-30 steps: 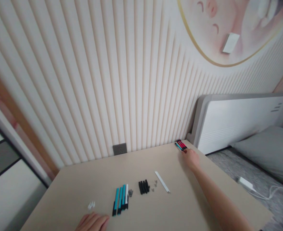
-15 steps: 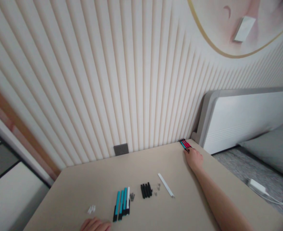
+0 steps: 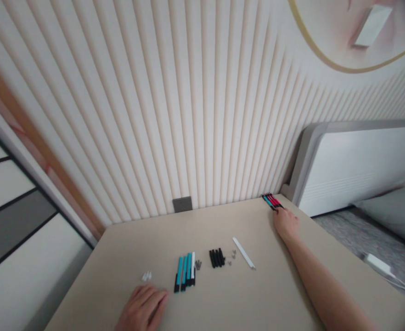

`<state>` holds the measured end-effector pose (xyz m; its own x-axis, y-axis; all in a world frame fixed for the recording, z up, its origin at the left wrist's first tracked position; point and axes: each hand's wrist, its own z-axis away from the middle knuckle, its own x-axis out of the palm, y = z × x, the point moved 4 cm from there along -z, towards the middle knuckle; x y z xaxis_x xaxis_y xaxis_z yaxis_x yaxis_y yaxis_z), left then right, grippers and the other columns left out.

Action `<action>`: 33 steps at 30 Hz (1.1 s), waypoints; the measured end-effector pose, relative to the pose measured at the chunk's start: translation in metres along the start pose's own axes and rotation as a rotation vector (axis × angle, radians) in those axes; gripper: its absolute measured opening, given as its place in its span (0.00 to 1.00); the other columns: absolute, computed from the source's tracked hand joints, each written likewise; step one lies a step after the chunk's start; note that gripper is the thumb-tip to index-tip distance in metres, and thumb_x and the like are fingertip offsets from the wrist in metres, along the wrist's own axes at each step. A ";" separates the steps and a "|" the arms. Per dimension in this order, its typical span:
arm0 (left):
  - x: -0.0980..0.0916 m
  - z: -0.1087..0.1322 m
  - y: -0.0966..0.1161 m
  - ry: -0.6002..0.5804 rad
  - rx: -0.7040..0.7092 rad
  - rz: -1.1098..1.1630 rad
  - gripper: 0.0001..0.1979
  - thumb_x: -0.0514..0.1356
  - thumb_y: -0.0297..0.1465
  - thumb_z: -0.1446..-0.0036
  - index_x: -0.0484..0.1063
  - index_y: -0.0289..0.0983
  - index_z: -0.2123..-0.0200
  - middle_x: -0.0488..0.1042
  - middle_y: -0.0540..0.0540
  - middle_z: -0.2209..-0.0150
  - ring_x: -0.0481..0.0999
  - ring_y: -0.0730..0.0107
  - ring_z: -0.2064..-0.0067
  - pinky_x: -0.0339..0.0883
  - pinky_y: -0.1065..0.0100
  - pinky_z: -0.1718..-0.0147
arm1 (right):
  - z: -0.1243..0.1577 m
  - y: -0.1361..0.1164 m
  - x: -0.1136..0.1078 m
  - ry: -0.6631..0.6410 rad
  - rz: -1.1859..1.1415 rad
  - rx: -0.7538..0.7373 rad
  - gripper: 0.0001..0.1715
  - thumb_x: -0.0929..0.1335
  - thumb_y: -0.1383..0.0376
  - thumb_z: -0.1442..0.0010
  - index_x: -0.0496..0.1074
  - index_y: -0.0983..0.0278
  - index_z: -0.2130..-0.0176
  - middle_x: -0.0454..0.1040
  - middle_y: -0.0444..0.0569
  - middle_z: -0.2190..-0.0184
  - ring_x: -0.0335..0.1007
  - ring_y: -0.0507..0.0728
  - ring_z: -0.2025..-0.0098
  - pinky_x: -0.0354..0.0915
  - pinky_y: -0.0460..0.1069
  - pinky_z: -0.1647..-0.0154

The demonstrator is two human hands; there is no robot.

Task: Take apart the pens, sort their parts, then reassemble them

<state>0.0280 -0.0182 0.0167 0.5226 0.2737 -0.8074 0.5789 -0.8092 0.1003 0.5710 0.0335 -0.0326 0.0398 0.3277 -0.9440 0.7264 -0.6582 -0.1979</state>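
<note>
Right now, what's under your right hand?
The right hand covers part of the beige tabletop, so anything under the palm is hidden. A bundle of red and teal pens lies just past the fingertips.

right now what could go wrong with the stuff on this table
The red and teal pens sit at the far corner of the table, right against the right hand, so a grab might knock them off the edge. The small grey parts beside the teal pens could get brushed out of place. The left hand lies close to the tiny white pieces and might nudge them.
</note>
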 end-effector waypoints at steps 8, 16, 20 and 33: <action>-0.011 0.002 -0.016 0.025 -0.137 0.010 0.12 0.52 0.34 0.35 0.75 0.40 0.63 0.79 0.47 0.66 0.77 0.65 0.63 0.70 0.62 0.60 | 0.008 -0.005 -0.004 0.047 -0.088 -0.115 0.21 0.59 0.63 0.35 0.72 0.64 0.48 0.71 0.58 0.49 0.69 0.63 0.51 0.59 0.55 0.50; -0.015 0.010 -0.047 0.075 -0.334 0.007 0.12 0.52 0.35 0.35 0.74 0.37 0.62 0.78 0.45 0.65 0.76 0.62 0.61 0.69 0.60 0.59 | 0.060 -0.034 -0.012 -0.012 -0.391 -0.289 0.20 0.60 0.65 0.39 0.76 0.67 0.54 0.76 0.56 0.56 0.70 0.59 0.56 0.62 0.50 0.52; -0.015 0.016 -0.061 0.119 -0.425 -0.056 0.12 0.52 0.33 0.37 0.73 0.35 0.58 0.77 0.42 0.63 0.75 0.60 0.59 0.69 0.58 0.57 | 0.099 -0.053 -0.021 -0.037 -0.567 -0.329 0.21 0.60 0.64 0.39 0.75 0.68 0.54 0.77 0.57 0.57 0.72 0.58 0.59 0.63 0.50 0.55; -0.004 0.033 -0.073 0.073 -0.620 0.026 0.11 0.55 0.30 0.39 0.73 0.32 0.55 0.76 0.39 0.57 0.74 0.61 0.54 0.66 0.60 0.52 | 0.146 -0.046 -0.029 -0.150 -0.629 -0.331 0.20 0.61 0.64 0.43 0.78 0.67 0.57 0.79 0.55 0.62 0.74 0.60 0.60 0.65 0.52 0.57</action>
<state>-0.0372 0.0228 -0.0062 0.5704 0.3101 -0.7606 0.8094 -0.3695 0.4564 0.4363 -0.0446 -0.0350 -0.5316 0.4643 -0.7084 0.7512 -0.1280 -0.6476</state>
